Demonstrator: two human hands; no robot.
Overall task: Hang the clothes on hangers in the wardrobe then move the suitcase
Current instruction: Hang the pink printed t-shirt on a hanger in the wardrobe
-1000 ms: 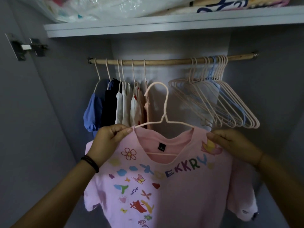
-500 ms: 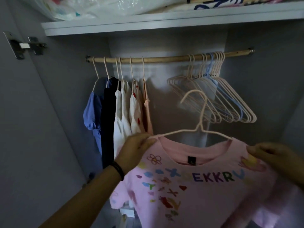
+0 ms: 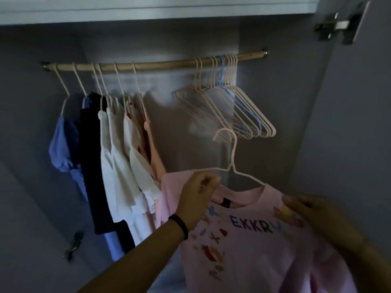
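A pink printed T-shirt (image 3: 260, 240) sits on a pale pink hanger (image 3: 231, 157), held in front of the open wardrobe below the wooden rail (image 3: 160, 64). My left hand (image 3: 196, 199) grips the shirt's left shoulder together with the hanger arm. My right hand (image 3: 306, 210) pinches the shirt's right shoulder. The hanger's hook is free, below and in front of the rail. The suitcase is out of view.
Several hung clothes (image 3: 110, 161) fill the rail's left part. A bunch of bare hangers (image 3: 232, 111) hangs at its right. Bare rail lies between them. A shelf (image 3: 84, 11) runs above; a door hinge (image 3: 336, 24) is at top right.
The view has swung left and down, so the rail sits lower in frame. The shirt on its hanger has shifted right and lower; both hands keep their grips on the shoulders.
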